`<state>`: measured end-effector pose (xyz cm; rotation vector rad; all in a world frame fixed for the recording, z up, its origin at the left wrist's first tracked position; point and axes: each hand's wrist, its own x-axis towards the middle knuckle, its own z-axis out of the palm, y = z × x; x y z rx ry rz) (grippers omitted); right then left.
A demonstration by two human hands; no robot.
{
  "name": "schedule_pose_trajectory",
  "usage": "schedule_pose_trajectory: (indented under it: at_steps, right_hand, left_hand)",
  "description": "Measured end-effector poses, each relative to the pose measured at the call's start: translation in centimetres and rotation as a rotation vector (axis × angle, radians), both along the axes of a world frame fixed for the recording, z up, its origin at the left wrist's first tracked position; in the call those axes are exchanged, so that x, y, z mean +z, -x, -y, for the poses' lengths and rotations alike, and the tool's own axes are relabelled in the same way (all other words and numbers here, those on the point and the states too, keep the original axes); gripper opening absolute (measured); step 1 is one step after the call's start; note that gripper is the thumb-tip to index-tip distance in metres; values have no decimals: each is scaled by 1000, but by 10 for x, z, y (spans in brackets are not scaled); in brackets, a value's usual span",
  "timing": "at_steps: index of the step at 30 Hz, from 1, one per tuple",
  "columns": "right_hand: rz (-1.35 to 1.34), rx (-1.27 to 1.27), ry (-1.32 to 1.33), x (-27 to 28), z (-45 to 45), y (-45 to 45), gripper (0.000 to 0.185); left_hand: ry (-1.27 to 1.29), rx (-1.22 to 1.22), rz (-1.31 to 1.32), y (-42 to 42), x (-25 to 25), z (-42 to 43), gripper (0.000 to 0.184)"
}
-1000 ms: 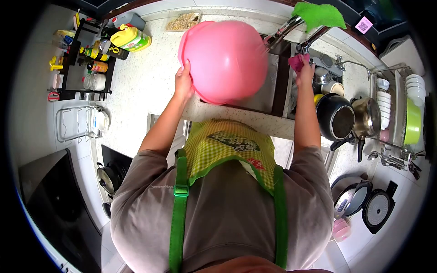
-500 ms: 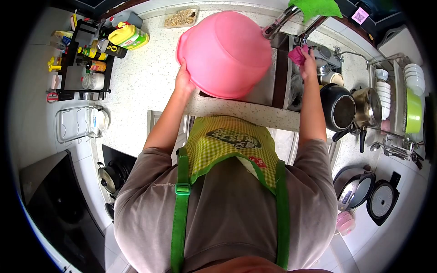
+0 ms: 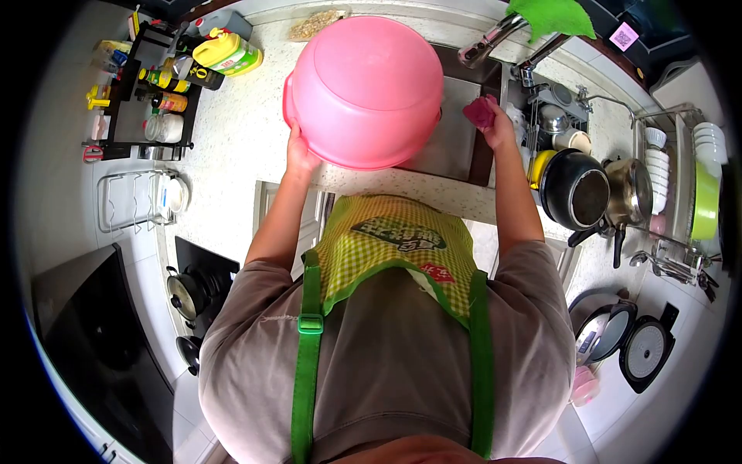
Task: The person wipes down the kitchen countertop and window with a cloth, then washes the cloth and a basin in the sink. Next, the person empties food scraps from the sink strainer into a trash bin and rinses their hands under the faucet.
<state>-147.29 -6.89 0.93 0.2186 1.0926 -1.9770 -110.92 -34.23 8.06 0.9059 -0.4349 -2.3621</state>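
A large pink plastic basin (image 3: pixel 371 85) is held bottom up over the left part of the sink (image 3: pixel 456 147) and the counter beside it. My left hand (image 3: pixel 300 152) grips its rim at the lower left, with some fingers hidden behind the basin. My right hand (image 3: pixel 500 130) is closed on a crumpled dark pink cloth (image 3: pixel 480 113), above the right side of the sink and apart from the basin. Behind the sink stands the chrome faucet (image 3: pixel 495 39), with a green cloth (image 3: pixel 553 17) draped over it.
Right of the sink are a dark pot (image 3: pixel 576 193), a steel pot (image 3: pixel 628 189) and a dish rack with stacked bowls (image 3: pixel 657 170). On the left stand a yellow jug (image 3: pixel 228 54) and a black shelf of bottles (image 3: pixel 147 93). A clear tray (image 3: pixel 315 25) lies behind the basin.
My right hand has come away from the faucet area, moving left and slightly down with the cloth. The basin has shifted a little left and turned its bottom more toward me, still in my left hand.
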Motion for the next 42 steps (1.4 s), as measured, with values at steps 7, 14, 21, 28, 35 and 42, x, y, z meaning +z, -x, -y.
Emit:
schedule_pose_trajectory:
  at_steps: [7, 14, 21, 28, 35, 42]
  right_hand:
    - [-89, 48, -272, 8, 9, -16, 28]
    - [-471, 19, -611, -21, 23, -39, 26]
    - [-788, 109, -937, -31, 31, -50, 30]
    - [-1121, 278, -1015, -32, 40, -63, 34]
    - [-1141, 236, -940, -34, 57, -70, 36]
    - [-634, 420, -462, 99, 88, -74, 31]
  left_hand:
    - [36, 49, -29, -5, 10, -5, 58]
    - [-30, 155, -89, -41, 9, 7, 49]
    - [60, 212, -85, -92, -25, 33, 54]
    - [147, 302, 39, -127, -32, 62, 59]
    - [101, 303, 37, -144, -47, 95, 58]
    - [289, 296, 96, -146, -43, 121, 55]
